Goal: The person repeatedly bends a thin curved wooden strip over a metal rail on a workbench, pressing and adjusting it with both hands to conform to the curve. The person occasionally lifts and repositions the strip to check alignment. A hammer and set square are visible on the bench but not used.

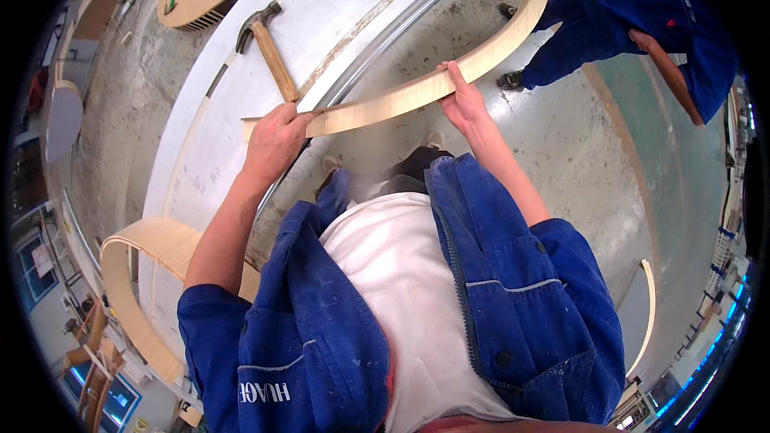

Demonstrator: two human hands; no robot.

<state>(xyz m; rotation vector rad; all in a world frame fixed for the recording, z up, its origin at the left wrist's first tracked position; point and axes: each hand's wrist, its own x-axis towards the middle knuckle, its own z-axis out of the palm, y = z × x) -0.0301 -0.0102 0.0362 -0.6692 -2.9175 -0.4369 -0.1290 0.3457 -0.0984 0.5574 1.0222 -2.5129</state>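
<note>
I hold a long curved strip of pale wood in both hands, in front of my body. My left hand grips its near end, by the edge of the white worktable. My right hand clasps the strip further along, fingers over its top edge. The strip arcs up and away to the right, over the floor. A hammer with a wooden handle lies on the table just above my left hand.
Another person in blue work clothes stands at the upper right, holding a thin wooden piece. A curved plywood form leans at the lower left. A metal rail runs along the table edge. Concrete floor lies beyond.
</note>
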